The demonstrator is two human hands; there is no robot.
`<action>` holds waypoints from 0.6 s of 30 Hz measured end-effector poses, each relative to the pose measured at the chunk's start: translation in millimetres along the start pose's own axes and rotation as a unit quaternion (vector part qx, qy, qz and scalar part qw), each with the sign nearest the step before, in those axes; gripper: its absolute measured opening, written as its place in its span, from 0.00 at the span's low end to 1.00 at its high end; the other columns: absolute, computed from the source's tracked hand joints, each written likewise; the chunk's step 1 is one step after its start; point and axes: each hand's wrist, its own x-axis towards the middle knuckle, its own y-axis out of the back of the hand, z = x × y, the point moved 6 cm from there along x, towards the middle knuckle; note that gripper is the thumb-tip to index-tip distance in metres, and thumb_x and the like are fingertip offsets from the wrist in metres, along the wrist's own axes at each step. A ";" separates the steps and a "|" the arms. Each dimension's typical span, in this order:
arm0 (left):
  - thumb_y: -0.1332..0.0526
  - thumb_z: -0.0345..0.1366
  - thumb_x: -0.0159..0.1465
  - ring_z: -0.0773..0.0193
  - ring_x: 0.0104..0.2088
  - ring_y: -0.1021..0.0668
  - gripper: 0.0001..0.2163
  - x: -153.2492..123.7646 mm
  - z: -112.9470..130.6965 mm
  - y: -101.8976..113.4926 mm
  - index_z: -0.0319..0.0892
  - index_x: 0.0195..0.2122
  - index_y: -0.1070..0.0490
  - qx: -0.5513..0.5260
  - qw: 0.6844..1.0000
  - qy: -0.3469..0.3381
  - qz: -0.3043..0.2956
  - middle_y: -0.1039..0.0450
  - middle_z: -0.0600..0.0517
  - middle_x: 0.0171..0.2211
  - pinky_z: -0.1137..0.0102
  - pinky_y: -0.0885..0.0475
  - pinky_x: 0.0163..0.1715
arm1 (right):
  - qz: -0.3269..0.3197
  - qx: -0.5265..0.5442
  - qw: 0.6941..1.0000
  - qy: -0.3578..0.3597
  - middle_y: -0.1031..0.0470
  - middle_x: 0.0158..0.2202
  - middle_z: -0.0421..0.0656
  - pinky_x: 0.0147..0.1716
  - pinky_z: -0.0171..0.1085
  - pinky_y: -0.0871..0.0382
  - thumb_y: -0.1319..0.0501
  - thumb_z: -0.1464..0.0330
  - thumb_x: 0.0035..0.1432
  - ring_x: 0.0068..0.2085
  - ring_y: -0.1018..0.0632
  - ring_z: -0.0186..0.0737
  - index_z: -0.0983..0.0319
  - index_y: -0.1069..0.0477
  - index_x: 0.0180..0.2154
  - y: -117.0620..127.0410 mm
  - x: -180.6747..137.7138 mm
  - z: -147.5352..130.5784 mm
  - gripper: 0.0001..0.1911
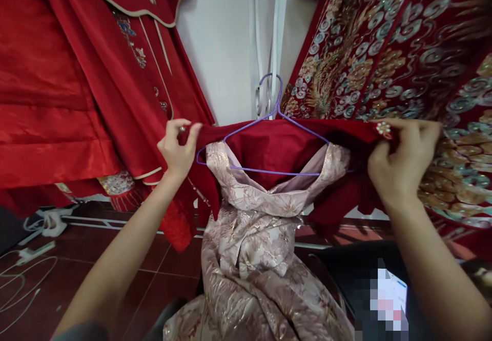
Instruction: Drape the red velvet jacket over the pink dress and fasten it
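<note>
A purple wire hanger (269, 120) hangs in front of the white wall, carrying a pink brocade dress (253, 238) that drapes down toward the floor. Behind the dress, a dark red velvet garment (284, 148) is stretched across the hanger. My left hand (179, 148) pinches the left edge of that red garment, fingers closed on the cloth. At the right edge, the fingers of my right hand (402, 161) are closed on the cloth too, near a small floral button (383, 129).
Plain red satin robes (77, 84) hang at left; a heavily embroidered red and gold garment (403, 48) hangs at right. White cables and a power strip (34, 254) lie on the dark red floor tiles. A dark surface with a blurred screen (388, 300) sits at lower right.
</note>
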 end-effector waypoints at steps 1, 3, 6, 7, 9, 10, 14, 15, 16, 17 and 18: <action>0.39 0.49 0.61 0.63 0.32 0.23 0.15 -5.0 2.9 2.5 0.43 0.40 0.32 0.026 0.999 -0.022 -0.041 0.25 0.50 0.33 0.72 0.33 0.32 | -0.001 -0.017 1.000 0.005 0.37 0.54 0.51 0.58 0.57 0.40 0.52 0.72 0.63 0.59 0.35 0.60 0.54 0.32 0.53 8.8 -6.8 -7.5 0.21; 0.38 0.48 0.60 0.62 0.33 0.22 0.15 -16.9 8.3 2.0 0.44 0.41 0.31 0.087 0.983 -0.067 -0.145 0.23 0.50 0.35 0.72 0.33 0.31 | -0.049 -0.033 0.998 0.007 0.35 0.51 0.53 0.56 0.59 0.37 0.50 0.71 0.61 0.56 0.33 0.62 0.55 0.32 0.52 12.9 -18.2 -13.5 0.19; 0.42 0.45 0.63 0.59 0.36 0.20 0.11 -33.9 13.6 -2.9 0.46 0.43 0.30 0.151 0.944 -0.088 -0.280 0.22 0.52 0.39 0.71 0.34 0.30 | -0.179 -0.028 0.983 0.028 0.30 0.47 0.52 0.51 0.57 0.33 0.44 0.73 0.55 0.51 0.28 0.60 0.58 0.33 0.52 -5.1 -27.6 -11.1 0.22; 0.43 0.45 0.64 0.58 0.36 0.20 0.11 -38.4 14.3 -5.6 0.47 0.43 0.30 0.159 0.932 -0.079 -0.316 0.22 0.52 0.39 0.71 0.34 0.30 | -0.215 -0.016 0.976 0.040 0.30 0.48 0.52 0.52 0.56 0.33 0.44 0.73 0.53 0.51 0.27 0.58 0.60 0.34 0.54 -13.3 -28.2 -9.8 0.25; 0.43 0.44 0.63 0.57 0.35 0.20 0.11 -46.2 14.6 -13.0 0.48 0.44 0.31 0.155 0.913 -0.053 -0.374 0.21 0.52 0.38 0.71 0.34 0.29 | -0.258 0.009 0.965 0.054 0.31 0.52 0.52 0.53 0.53 0.33 0.43 0.74 0.50 0.52 0.27 0.54 0.61 0.40 0.58 -29.6 -25.5 -6.7 0.31; 0.43 0.43 0.63 0.57 0.35 0.20 0.11 -49.2 14.3 -17.3 0.48 0.44 0.32 0.150 0.907 -0.040 -0.390 0.21 0.52 0.37 0.70 0.34 0.29 | -0.271 0.022 0.961 0.055 0.30 0.52 0.51 0.53 0.52 0.33 0.43 0.74 0.50 0.51 0.27 0.53 0.62 0.42 0.60 -38.3 -23.1 -4.5 0.33; 0.46 0.42 0.64 0.58 0.32 0.21 0.10 -54.9 11.9 -34.6 0.46 0.44 0.34 0.117 0.911 0.005 -0.395 0.23 0.51 0.34 0.70 0.35 0.29 | -0.332 0.103 0.937 0.030 0.28 0.41 0.45 0.40 0.44 0.26 0.41 0.71 0.51 0.37 0.23 0.43 0.60 0.40 0.56 -79.3 -21.2 3.7 0.29; 0.46 0.42 0.65 0.58 0.30 0.22 0.09 -55.4 12.6 -38.6 0.46 0.43 0.34 0.100 0.916 0.017 -0.389 0.24 0.51 0.32 0.70 0.35 0.28 | -0.338 0.126 0.932 0.031 0.28 0.40 0.44 0.38 0.42 0.26 0.41 0.71 0.52 0.35 0.23 0.41 0.59 0.38 0.53 -88.3 -23.5 2.3 0.25; 0.46 0.42 0.65 0.59 0.29 0.23 0.09 -55.5 14.8 -41.9 0.46 0.42 0.35 0.078 0.922 0.028 -0.379 0.26 0.52 0.30 0.70 0.35 0.28 | -0.339 0.142 0.929 0.038 0.27 0.40 0.44 0.37 0.40 0.26 0.42 0.71 0.52 0.36 0.23 0.41 0.59 0.36 0.50 -95.7 -27.0 -1.5 0.22; 0.46 0.42 0.65 0.60 0.27 0.24 0.08 -55.3 18.7 -44.2 0.45 0.42 0.36 0.055 0.930 0.038 -0.362 0.27 0.53 0.29 0.70 0.36 0.28 | -0.335 0.154 0.928 0.049 0.27 0.40 0.44 0.37 0.40 0.26 0.42 0.71 0.52 0.37 0.23 0.41 0.59 0.34 0.48 -101.3 -31.5 -8.0 0.19; 0.46 0.41 0.64 0.61 0.26 0.25 0.07 -55.2 24.6 -45.6 0.45 0.41 0.36 0.030 0.938 0.046 -0.341 0.28 0.53 0.28 0.70 0.36 0.27 | -0.329 0.166 0.928 0.060 0.27 0.40 0.44 0.38 0.40 0.26 0.42 0.72 0.53 0.38 0.23 0.41 0.59 0.33 0.45 -105.1 -36.8 -17.2 0.16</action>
